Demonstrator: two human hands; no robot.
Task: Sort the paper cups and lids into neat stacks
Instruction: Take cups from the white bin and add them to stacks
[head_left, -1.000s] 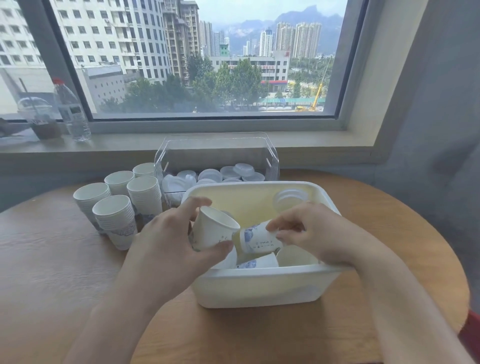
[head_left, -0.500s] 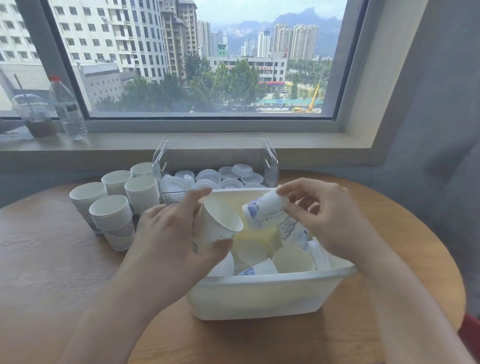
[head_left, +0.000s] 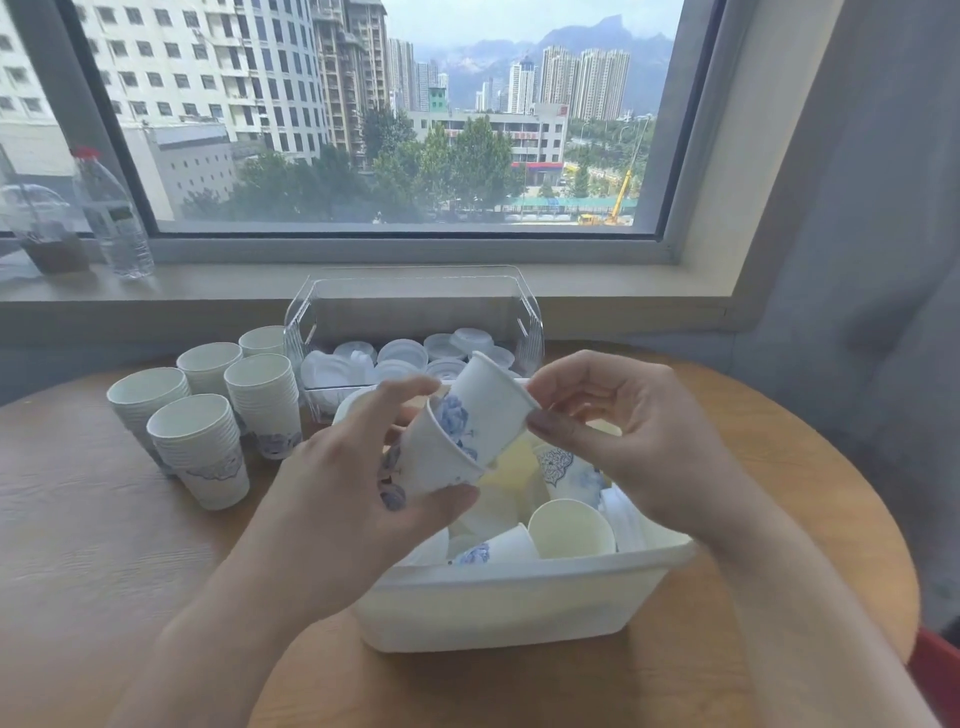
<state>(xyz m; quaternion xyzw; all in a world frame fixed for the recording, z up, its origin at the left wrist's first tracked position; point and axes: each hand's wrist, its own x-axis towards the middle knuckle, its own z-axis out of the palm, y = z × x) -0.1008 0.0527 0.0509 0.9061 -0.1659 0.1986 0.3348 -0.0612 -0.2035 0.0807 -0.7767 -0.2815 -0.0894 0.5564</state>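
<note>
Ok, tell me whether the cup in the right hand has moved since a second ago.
Yes. The cup in the right hand rose out of the white tub and now slots into the left hand's cup.

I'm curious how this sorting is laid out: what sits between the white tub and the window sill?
In the head view, a clear plastic bin holding white lids stands between the white tub and the window sill.

Left hand (head_left: 332, 499) curls in a grip, right hand (head_left: 639, 441) pinches with fingertips, both forearms raised.
</note>
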